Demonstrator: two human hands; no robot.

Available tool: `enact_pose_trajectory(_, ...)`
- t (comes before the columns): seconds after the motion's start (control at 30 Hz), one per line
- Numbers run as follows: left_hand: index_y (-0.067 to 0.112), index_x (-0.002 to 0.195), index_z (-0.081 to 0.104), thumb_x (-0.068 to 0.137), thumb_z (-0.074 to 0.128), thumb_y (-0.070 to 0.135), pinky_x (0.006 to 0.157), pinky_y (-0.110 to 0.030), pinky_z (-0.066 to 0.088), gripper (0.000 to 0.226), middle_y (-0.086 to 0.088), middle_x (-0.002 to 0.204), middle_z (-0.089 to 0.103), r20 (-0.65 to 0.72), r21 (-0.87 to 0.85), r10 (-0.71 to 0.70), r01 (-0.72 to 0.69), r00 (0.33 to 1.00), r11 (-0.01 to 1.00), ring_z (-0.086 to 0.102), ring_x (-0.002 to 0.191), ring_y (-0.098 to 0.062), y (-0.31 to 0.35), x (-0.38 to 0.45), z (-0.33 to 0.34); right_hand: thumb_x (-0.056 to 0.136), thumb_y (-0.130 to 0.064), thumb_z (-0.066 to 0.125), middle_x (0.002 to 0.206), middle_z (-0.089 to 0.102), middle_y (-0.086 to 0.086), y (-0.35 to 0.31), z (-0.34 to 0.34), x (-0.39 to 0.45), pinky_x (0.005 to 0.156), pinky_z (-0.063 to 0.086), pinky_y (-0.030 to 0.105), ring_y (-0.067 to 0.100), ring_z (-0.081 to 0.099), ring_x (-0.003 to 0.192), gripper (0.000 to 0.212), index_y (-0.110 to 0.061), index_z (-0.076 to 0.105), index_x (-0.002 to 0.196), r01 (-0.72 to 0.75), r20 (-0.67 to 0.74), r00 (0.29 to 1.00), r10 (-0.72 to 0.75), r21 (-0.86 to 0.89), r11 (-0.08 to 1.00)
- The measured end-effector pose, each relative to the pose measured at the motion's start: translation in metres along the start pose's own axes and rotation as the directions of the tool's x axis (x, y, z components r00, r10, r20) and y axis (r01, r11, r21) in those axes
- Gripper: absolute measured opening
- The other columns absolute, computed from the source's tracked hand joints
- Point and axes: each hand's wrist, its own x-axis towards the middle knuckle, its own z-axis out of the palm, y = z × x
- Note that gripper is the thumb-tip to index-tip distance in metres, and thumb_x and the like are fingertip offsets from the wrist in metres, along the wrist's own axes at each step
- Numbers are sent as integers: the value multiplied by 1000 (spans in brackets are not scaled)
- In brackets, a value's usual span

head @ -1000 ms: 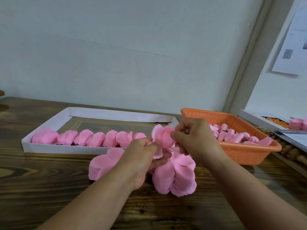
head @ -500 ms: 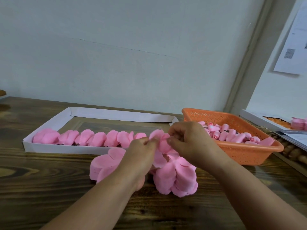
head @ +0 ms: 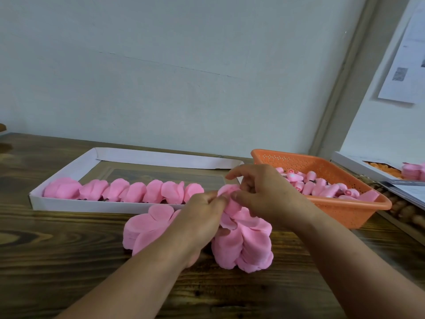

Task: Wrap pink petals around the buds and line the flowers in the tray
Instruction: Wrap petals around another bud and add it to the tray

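Note:
A pink flower (head: 227,194) is held just above the table between my two hands, and its bud is hidden inside the petals. My left hand (head: 202,217) pinches it from the left. My right hand (head: 262,194) curls over it from the right, thumb pressed on a petal. Two stacks of loose pink petals (head: 246,247) lie on the table under my hands. A white cardboard tray (head: 69,204) behind them holds a row of several finished pink flowers (head: 135,192). An orange basket (head: 345,210) at the right holds several pink buds (head: 322,187).
The dark wooden table (head: 57,261) reaches back to a pale wall. At the far right lies a white box (head: 358,163) with orange and pink pieces. A row of brown wooden pieces (head: 409,212) sits beside the basket. Paper sheets hang on the right wall.
The flower between my hands has dropped lower and closed up, its petals now folded tighter. My right hand has turned over the top of it. The petal stacks have not moved.

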Motion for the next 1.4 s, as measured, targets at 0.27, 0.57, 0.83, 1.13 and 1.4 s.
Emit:
enact_pose_trajectory(0.27, 13, 99, 71, 98, 44, 32, 65, -30, 58, 33, -11, 88, 75, 111, -307, -99, 129, 989, 943, 72, 72, -18, 9, 0, -4, 83, -4, 64, 48, 56, -3, -1, -6, -3, 41, 44, 22, 8, 51, 38, 15, -10, 63, 69, -87, -82, 992, 94, 83, 993)
enact_pose_trajectory(0.57, 3, 102, 67, 80, 68, 28, 77, -32, 59, 33, -14, 96, 73, 143, -368, -61, 111, 988, 923, 72, 87, -23, 5, 0, -5, 82, 3, 62, 36, 52, 0, 8, -9, -5, 34, 36, 16, 7, 46, 28, 12, 3, 60, 71, -141, -135, 975, 176, 231, 963)
enact_pose_trajectory(0.83, 5, 100, 65, 101, 43, 10, 57, -24, 56, 23, -8, 80, 74, -39, -162, -73, 66, 997, 985, 73, 71, -18, 2, -1, 0, 83, 1, 62, 37, 52, -3, 11, -3, -5, 35, 37, 17, 5, 47, 30, 6, 3, 62, 78, -141, -100, 981, 164, 202, 969)
enact_pose_trajectory(1.13, 19, 78, 65, 101, 38, 30, 60, -27, 43, 37, -6, 70, 63, -125, 351, 89, -40, 988, 936, 54, 60, -14, 5, -1, -4, 83, -10, 62, 52, 45, -12, -1, 1, -10, 51, 34, 17, 0, 43, 49, 11, -17, 66, 76, 34, -84, 995, -45, -118, 992)
enact_pose_trajectory(1.4, 19, 81, 69, 102, 38, 18, 67, -29, 46, 38, -2, 76, 67, -66, 271, 137, -115, 988, 956, 61, 72, -17, 4, 1, -7, 83, -9, 58, 52, 42, -14, -15, 6, -10, 92, 38, 42, 5, 42, 53, 28, -28, 50, 64, 35, -52, 998, -43, -139, 990)
